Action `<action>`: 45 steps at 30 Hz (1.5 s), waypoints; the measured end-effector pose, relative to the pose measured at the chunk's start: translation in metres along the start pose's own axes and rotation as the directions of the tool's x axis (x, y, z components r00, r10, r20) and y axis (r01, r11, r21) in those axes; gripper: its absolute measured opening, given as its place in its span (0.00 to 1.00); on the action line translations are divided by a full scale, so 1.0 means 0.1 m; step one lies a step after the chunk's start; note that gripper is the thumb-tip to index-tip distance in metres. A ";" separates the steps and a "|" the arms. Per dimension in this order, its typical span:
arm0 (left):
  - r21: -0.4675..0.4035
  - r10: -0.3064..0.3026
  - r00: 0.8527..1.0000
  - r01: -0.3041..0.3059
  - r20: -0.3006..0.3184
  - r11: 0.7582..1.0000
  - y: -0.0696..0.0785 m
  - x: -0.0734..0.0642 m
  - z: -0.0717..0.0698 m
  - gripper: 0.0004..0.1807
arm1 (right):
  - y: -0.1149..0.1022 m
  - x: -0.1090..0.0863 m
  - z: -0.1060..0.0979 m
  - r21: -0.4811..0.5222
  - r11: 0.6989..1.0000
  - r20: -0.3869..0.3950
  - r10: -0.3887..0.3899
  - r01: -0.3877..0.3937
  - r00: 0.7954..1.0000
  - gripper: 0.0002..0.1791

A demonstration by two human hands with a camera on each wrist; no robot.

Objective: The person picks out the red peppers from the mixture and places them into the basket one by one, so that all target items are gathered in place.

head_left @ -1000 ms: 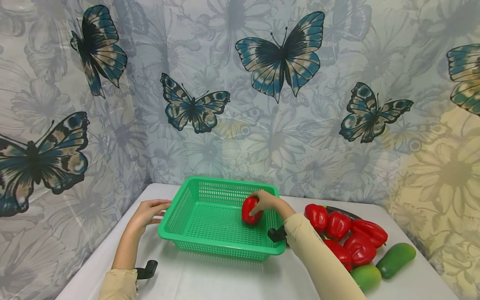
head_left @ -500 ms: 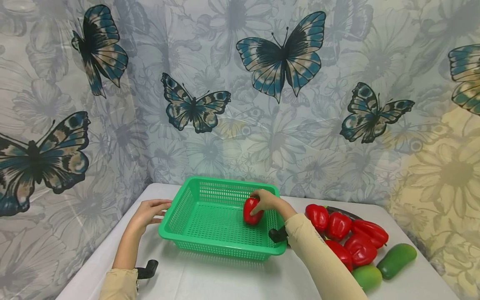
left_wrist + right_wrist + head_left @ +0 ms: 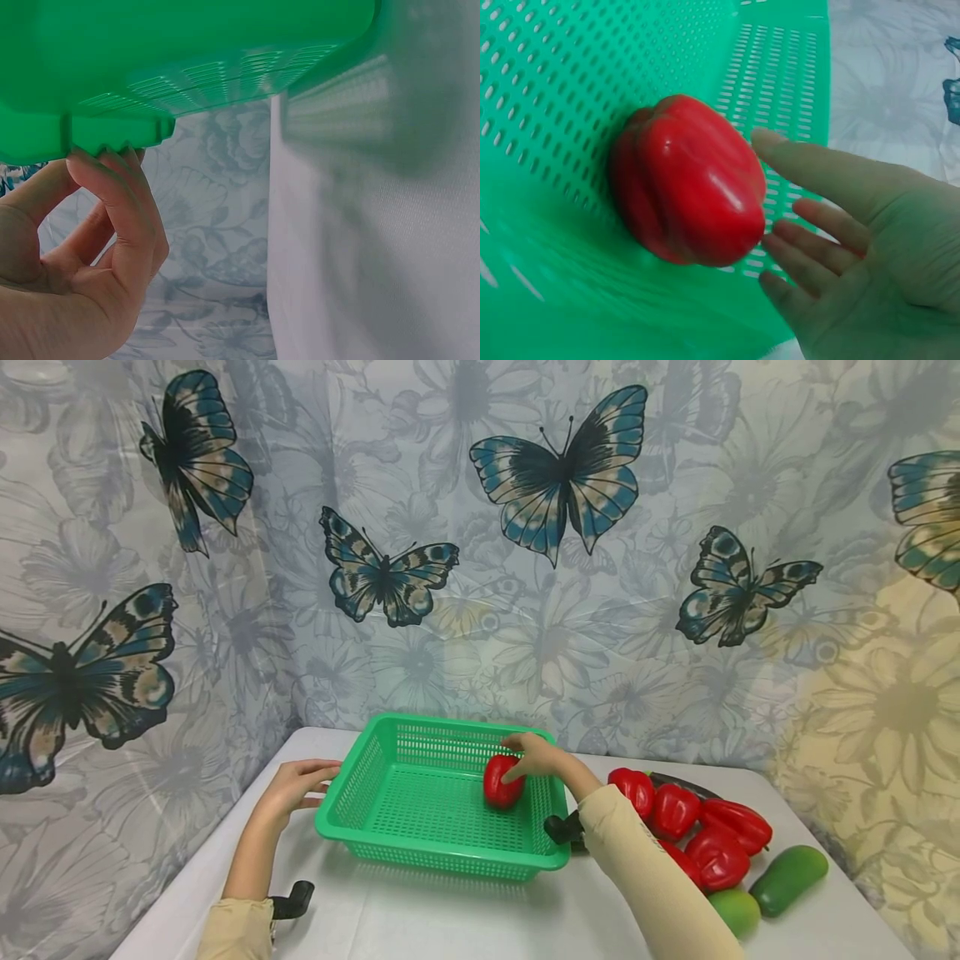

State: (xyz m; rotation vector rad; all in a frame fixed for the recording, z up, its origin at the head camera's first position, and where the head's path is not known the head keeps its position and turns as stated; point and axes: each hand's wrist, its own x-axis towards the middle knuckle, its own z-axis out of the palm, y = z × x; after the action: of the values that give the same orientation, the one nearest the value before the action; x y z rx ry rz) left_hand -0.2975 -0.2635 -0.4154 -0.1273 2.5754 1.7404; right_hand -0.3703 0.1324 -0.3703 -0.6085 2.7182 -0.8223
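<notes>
Looking early to me: one red pepper (image 3: pixel 501 783) sits in the green basket (image 3: pixel 450 850), right hand (image 3: pixel 534 757) beside it, fingers spread, gripping nothing. Left hand (image 3: pixel 296 787) touches the basket's edge, fingers loose. Other peppers (image 3: pixel 677 812) on the table (image 3: pixel 442 918) are probably left to do.

We list one basket (image 3: pixel 420 802), bright green, patterned with rows of slots; one pepper (image 3: pixel 497 783) in it, glossy red; further peppers (image 3: pixel 718 858), likewise red. We also enter a long vegetable (image 3: pixel 686 785), blackish; two mangoes (image 3: pixel 789 881), one deep green, one yellowish green; worktop (image 3: pixel 450 918), white; sleeves (image 3: pixel 645 868), plain beige; backdrop (image 3: pixel 555 681), grey-blue, yellowish at right, printed with pale flowers and blue, black and beige butterflies (image 3: pixel 561 468).
</notes>
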 end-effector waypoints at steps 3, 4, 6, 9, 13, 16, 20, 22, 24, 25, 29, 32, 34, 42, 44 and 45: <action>0.001 0.005 1.000 -0.005 0.005 1.000 0.00 0.00 0.00 0.28 | -0.01 -0.02 -0.02 -0.006 1.000 -0.004 -0.023 0.023 1.000 0.38; 0.000 0.005 1.000 -0.005 0.004 1.000 0.00 0.01 0.00 0.28 | -0.01 -0.02 -0.02 -0.005 1.000 -0.009 -0.029 0.029 1.000 0.37; -0.004 0.002 1.000 -0.002 -0.003 1.000 0.00 0.01 0.00 0.27 | -0.02 -0.03 -0.02 -0.002 0.999 -0.013 -0.045 0.045 0.999 0.37; 0.001 0.003 1.000 -0.003 -0.004 1.000 -0.01 0.02 -0.01 0.27 | -0.03 -0.05 -0.03 0.023 0.998 -0.015 -0.066 0.066 0.998 0.38; 0.002 0.006 1.000 -0.006 0.004 1.000 -0.02 0.02 -0.01 0.26 | -0.02 -0.07 -0.04 0.075 0.994 -0.020 -0.082 0.083 0.996 0.40; -0.005 0.002 1.000 -0.002 0.000 1.000 -0.02 0.02 -0.01 0.26 | -0.01 -0.10 -0.07 0.097 0.990 -0.033 -0.096 0.099 0.995 0.40; -0.007 0.000 1.000 0.000 -0.003 1.000 -0.02 0.02 0.00 0.27 | 0.02 -0.15 -0.11 0.110 0.987 -0.045 -0.114 0.118 0.992 0.40; -0.007 0.002 1.000 -0.002 -0.003 1.000 -0.02 0.02 0.00 0.27 | 0.04 -0.20 -0.14 0.117 0.986 -0.054 -0.112 0.118 0.992 0.40; -0.005 0.002 1.000 -0.002 -0.003 1.000 -0.02 0.02 0.00 0.28 | 0.05 -0.24 -0.16 0.139 0.984 -0.064 -0.103 0.111 0.993 0.41; -0.003 0.002 1.000 -0.002 -0.003 1.000 -0.02 0.02 0.00 0.28 | 0.06 -0.26 -0.17 0.142 0.984 -0.069 -0.100 0.109 0.993 0.41; 0.001 0.000 1.000 0.000 -0.006 1.000 -0.02 0.02 0.00 0.28 | 0.06 -0.37 -0.23 0.168 0.981 -0.081 -0.087 0.100 0.993 0.42; 0.002 -0.002 1.000 0.002 -0.006 1.000 -0.02 0.02 0.00 0.28 | 0.07 -0.44 -0.28 0.179 0.980 -0.088 -0.074 0.089 0.993 0.43; -0.001 -0.004 1.000 0.004 -0.005 1.000 -0.03 0.02 0.00 0.28 | 0.09 -0.48 -0.31 0.189 0.978 -0.092 -0.076 0.092 0.993 0.44; -0.005 -0.009 1.000 0.009 -0.007 1.000 -0.02 0.03 0.00 0.28 | 0.25 -0.66 -0.43 0.187 0.974 -0.135 -0.102 0.126 0.986 0.42; -0.004 -0.013 1.000 0.013 -0.010 1.000 -0.02 0.03 0.00 0.28 | 0.30 -0.71 -0.45 0.194 0.973 -0.142 -0.099 0.126 0.985 0.42; -0.001 -0.013 1.000 0.013 -0.011 1.000 -0.02 0.03 0.00 0.28 | 0.32 -0.74 -0.47 0.201 0.972 -0.144 -0.092 0.120 0.985 0.42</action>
State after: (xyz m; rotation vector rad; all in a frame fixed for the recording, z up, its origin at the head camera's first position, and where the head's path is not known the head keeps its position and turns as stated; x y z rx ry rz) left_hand -0.3005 -0.2640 -0.4176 -0.1543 2.5751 1.7413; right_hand -0.3312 0.2121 -0.3432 -0.6787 2.6848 -1.1992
